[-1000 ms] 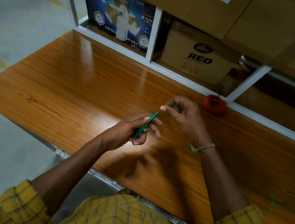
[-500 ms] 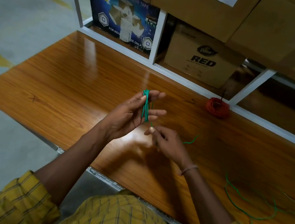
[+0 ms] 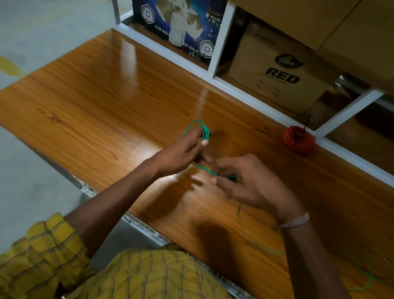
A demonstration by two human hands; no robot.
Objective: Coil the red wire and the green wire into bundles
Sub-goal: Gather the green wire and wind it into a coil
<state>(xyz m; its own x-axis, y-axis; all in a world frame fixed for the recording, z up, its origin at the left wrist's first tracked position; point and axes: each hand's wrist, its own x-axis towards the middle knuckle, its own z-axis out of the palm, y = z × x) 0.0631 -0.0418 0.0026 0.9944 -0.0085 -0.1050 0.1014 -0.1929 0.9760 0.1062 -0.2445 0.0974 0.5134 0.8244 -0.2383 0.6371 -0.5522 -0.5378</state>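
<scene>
Head view shows your left hand [image 3: 183, 149] above the middle of the table, its fingers curled around a few loops of the green wire [image 3: 197, 128]. The loops stand up past your fingertips as a small arc. From this hand a short piece of the same wire runs to the right, into your right hand [image 3: 249, 182], which pinches it between the thumb and the bent fingers. The two hands are near each other but they do not touch. A light cord bracelet [image 3: 293, 221] sits on your right wrist. Below this wrist a small bit of green wire hangs down, and the rest of it lies loose on the table at the right edge of the picture, blurred and hard to follow.

The red wire [image 3: 298, 139] is already a round bundle. It lies on the far side of the table, just beside the white shelf frame [image 3: 267, 107], well apart from both hands. A thin dark piece [image 3: 260, 130] lies on the wood to the left of it; I cannot tell what it is.

The table [image 3: 91, 99] is glossy orange-brown wood with bright reflections. Behind it, inside the frame, stand a blue box of adhesive tape [image 3: 177, 12] and a brown carton printed "RED" [image 3: 281, 70], with more cartons [image 3: 299, 6] above. At the left is a grey concrete floor [image 3: 33, 12] with yellow lines. Your yellow checked shirt [image 3: 146, 286] fills the bottom.
</scene>
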